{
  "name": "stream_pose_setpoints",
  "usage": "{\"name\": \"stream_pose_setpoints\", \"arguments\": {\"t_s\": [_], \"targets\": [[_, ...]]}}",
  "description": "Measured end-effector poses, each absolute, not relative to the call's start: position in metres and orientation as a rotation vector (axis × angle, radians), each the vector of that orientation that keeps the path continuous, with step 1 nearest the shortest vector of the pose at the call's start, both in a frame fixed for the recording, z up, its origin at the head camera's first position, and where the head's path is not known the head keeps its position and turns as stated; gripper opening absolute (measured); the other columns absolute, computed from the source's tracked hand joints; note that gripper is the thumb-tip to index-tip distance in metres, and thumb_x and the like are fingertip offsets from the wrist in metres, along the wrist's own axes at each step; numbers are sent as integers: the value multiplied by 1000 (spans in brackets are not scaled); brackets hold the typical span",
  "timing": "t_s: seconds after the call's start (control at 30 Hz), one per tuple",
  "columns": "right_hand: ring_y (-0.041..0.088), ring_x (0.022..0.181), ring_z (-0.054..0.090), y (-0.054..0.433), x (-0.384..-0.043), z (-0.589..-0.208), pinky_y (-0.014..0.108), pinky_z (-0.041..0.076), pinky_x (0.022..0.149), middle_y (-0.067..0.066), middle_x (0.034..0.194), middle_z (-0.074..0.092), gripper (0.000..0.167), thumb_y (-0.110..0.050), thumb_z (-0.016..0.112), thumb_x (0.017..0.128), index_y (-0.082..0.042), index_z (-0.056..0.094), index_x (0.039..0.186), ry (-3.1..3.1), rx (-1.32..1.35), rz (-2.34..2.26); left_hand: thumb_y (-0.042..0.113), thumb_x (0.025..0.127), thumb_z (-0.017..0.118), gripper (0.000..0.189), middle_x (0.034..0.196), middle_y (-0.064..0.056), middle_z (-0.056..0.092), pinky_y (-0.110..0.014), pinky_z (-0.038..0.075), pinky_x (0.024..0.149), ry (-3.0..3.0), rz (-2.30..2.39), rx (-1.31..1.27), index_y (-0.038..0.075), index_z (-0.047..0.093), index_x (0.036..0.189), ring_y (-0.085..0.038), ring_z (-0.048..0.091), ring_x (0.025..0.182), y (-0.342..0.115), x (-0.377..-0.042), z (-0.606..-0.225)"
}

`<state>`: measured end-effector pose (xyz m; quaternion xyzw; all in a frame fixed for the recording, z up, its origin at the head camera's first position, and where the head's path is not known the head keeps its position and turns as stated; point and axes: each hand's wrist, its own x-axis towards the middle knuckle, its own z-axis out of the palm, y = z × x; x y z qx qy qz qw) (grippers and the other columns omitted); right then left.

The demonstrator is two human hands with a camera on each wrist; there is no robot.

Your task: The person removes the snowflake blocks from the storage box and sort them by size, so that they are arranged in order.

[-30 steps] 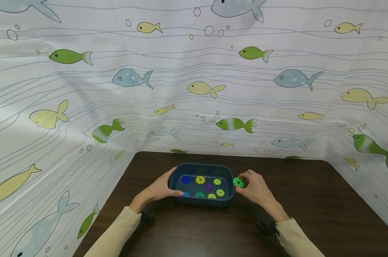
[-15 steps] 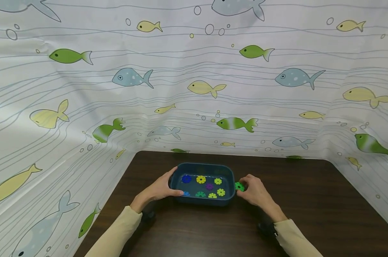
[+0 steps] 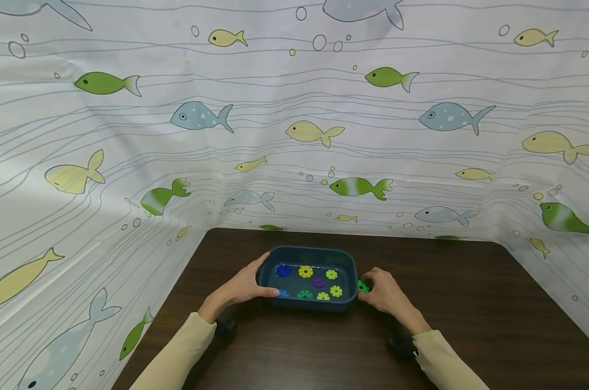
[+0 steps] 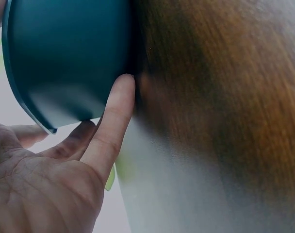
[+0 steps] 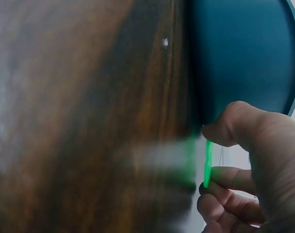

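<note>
A dark blue plastic bin point(image 3: 308, 306) stands on the brown table, holding several flower-shaped notched discs, among them a yellow disc point(image 3: 305, 272), a purple disc point(image 3: 318, 283) and a dark blue disc point(image 3: 284, 271). My left hand point(image 3: 245, 281) grips the bin's left end, thumb over the front rim; in the left wrist view its fingers point(image 4: 119, 104) lie along the outer wall. Just beyond the right end, my right hand point(image 3: 386, 291) pinches a green notched disc point(image 3: 363, 286) between thumb and fingers. The right wrist view shows this disc point(image 5: 207, 162) edge-on, low by the tabletop.
The dark wood table point(image 3: 294, 346) extends in front of the bin and to its right. A white sheet point(image 3: 401, 157) printed with fish surrounds the table at the back and sides. Black straps point(image 3: 402, 346) sit at the wrists.
My right hand has lowered the green disc toward the tabletop beside the bin's right end. The left hand keeps its hold, and the bin stays where it was.
</note>
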<state>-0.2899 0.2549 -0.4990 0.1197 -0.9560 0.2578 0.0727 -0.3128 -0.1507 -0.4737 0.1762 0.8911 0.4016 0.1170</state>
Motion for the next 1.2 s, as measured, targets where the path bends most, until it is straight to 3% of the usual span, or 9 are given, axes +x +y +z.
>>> {"name": "stream_pose_setpoints", "arguments": {"t_s": [0.2,0.5,1.2], "targets": [[17,82,62,254,-290,-499,36,56,73,10,99,70,37,-18,91,82,4,80,110,-2894,368,752,57,83,86,124,176,-27,31,-76,37,123,2608,1176,519,7,18,175,-51,43,153,-151,-312,-474],[17,82,62,255,-291,-494,36,56,73,11,100,69,34,-16,89,86,6,80,111,-2931,409,762,57,85,87,126,181,-26,23,-77,30,127,2595,1172,530,10,15,176,-52,33,162,-152,-313,-473],[20,86,67,257,-290,-493,38,59,75,15,106,72,38,-15,87,89,9,78,117,-2945,426,784,54,85,87,123,177,-26,30,-75,37,125,2589,1187,518,9,16,175,-49,45,152,-151,-313,-475]]}}
